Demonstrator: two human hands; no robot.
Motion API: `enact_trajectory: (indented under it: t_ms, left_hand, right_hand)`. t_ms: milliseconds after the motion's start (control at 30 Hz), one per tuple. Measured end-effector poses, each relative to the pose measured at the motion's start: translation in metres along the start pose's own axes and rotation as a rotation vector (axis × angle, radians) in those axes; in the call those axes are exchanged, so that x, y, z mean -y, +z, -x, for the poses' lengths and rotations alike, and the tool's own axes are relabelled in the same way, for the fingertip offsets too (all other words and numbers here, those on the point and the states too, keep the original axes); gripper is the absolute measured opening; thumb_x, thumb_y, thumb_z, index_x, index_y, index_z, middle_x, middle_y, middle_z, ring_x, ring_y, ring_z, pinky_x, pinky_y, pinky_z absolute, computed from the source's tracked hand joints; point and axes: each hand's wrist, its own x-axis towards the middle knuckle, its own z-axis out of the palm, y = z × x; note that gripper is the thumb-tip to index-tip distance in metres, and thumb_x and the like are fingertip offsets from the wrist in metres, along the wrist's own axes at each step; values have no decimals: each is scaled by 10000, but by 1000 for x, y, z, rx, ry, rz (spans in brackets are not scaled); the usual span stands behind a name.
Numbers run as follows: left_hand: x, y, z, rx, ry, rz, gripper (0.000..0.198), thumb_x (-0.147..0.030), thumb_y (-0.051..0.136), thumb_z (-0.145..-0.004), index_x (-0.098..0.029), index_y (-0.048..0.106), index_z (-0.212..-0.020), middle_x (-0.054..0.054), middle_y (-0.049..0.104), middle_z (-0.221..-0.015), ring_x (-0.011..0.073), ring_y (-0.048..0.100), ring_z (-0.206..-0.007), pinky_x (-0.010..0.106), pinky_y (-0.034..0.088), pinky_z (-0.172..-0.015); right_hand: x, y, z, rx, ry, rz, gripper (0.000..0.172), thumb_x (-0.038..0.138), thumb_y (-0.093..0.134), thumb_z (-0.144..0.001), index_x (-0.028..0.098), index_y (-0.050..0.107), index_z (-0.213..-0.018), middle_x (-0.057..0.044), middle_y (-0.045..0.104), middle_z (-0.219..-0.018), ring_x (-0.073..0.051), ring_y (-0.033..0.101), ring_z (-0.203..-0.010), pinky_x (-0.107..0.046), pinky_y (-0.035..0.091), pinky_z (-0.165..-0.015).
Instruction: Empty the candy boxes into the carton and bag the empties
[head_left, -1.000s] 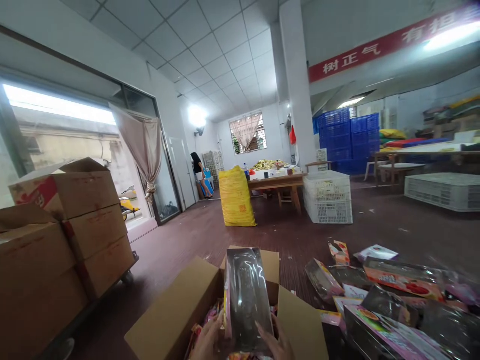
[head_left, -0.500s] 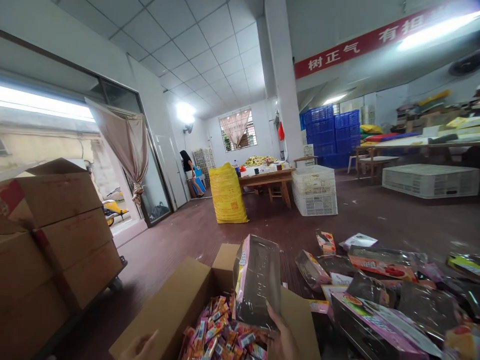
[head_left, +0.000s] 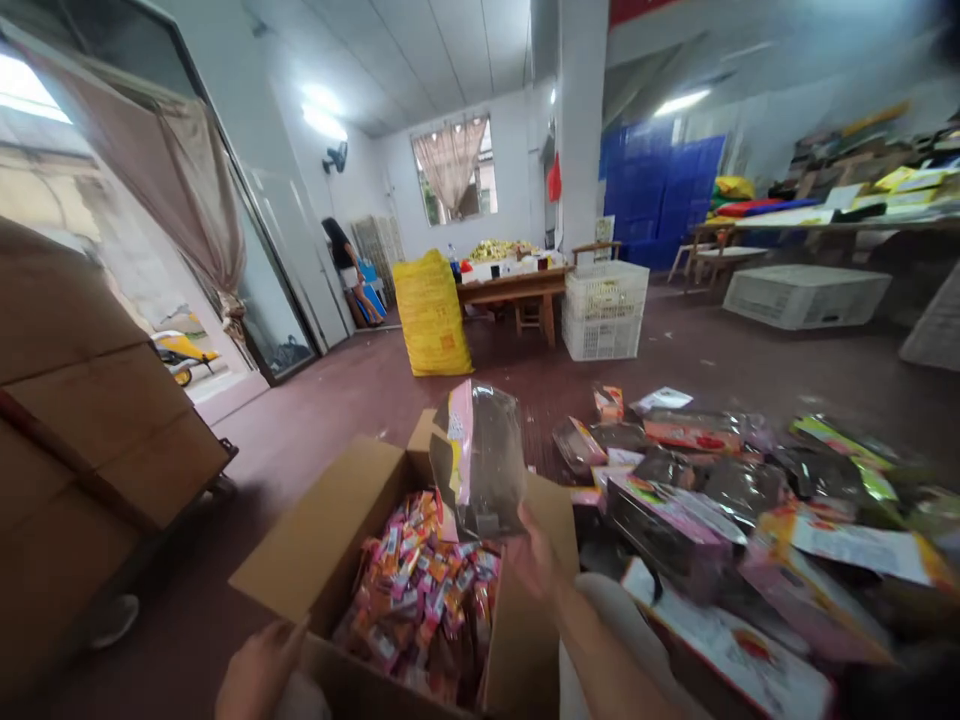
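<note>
My right hand [head_left: 534, 552] grips the lower end of a clear plastic display box [head_left: 491, 465] with a pink printed edge, tilted above the cardboard box. Below it, the open cardboard box [head_left: 330, 540] holds a heap of small orange and pink snack packets [head_left: 424, 590]. At the near left corner of the cardboard box is my left hand [head_left: 259, 668], its fingers curled by the flap's edge. Whether something is pinched in them is hidden.
Discarded clear and printed display boxes [head_left: 675, 520] cover the floor at right. Stacked cartons [head_left: 97, 400] on a trolley stand at left. Ahead are a yellow sack [head_left: 431, 315], a wooden table [head_left: 517, 288] and white crates [head_left: 606, 312]. A person [head_left: 347, 265] stands farther back.
The head view has tilted down, showing more of the cardboard box and packets. My right hand still holds the display box over it. My left hand stays by the left flap.
</note>
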Motion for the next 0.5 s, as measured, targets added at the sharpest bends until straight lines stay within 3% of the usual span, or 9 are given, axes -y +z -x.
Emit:
enact_trajectory:
  t_ms: [67,200,300,333,400,500]
  left_hand:
    - [0,-6,2,1,-18,42,379,-454,520,-813,-227,779,-972,98,789,-1026,304,725,-1005,312,534,-842]
    - [-10,-14,9,-30,-178,162,504,-523,446,-880,-180,749,-1091,120,770,-1133,333,686,-1116,349,528,-868]
    - [-30,-14,18,-153,-256,272,531,-542,440,-882,-170,721,-1135,134,754,-1172,346,681,-1106,388,535,-870]
    - [-39,-14,20,-236,-201,310,518,-537,448,-877,-176,717,-1134,129,752,-1173,334,680,-1097,392,534,-894]
    - [-58,-12,20,-394,63,361,480,-508,482,-861,-192,723,-1129,123,737,-1207,319,655,-1142,410,498,-1011]
    - [-88,-12,9,-437,554,357,400,-453,588,-817,-251,763,-1115,86,702,-1308,337,535,-1332,452,350,-1191]
  right_hand:
    - [6,4,4,2,-2,-43,500,580,853,-598,186,710,-870,-78,774,-884,-281,691,-1034,-359,553,-847]
    - [11,7,10,-31,12,-80,475,499,518,-943,63,680,-1037,-115,758,-956,-215,688,-1012,-365,500,-841]
    - [7,9,7,-33,30,-75,473,476,500,-968,45,668,-1066,-100,755,-910,-205,698,-957,-360,501,-803]
    - [4,10,5,-24,32,-69,484,511,576,-928,53,679,-1043,-89,754,-877,-213,705,-935,-356,506,-796]
    - [-6,13,0,-3,24,-48,544,593,712,-813,77,706,-985,-69,746,-814,-231,716,-889,-353,518,-784]
    - [-29,14,-7,30,18,23,634,706,786,-680,141,740,-964,-61,749,-801,-248,721,-831,-352,538,-760]
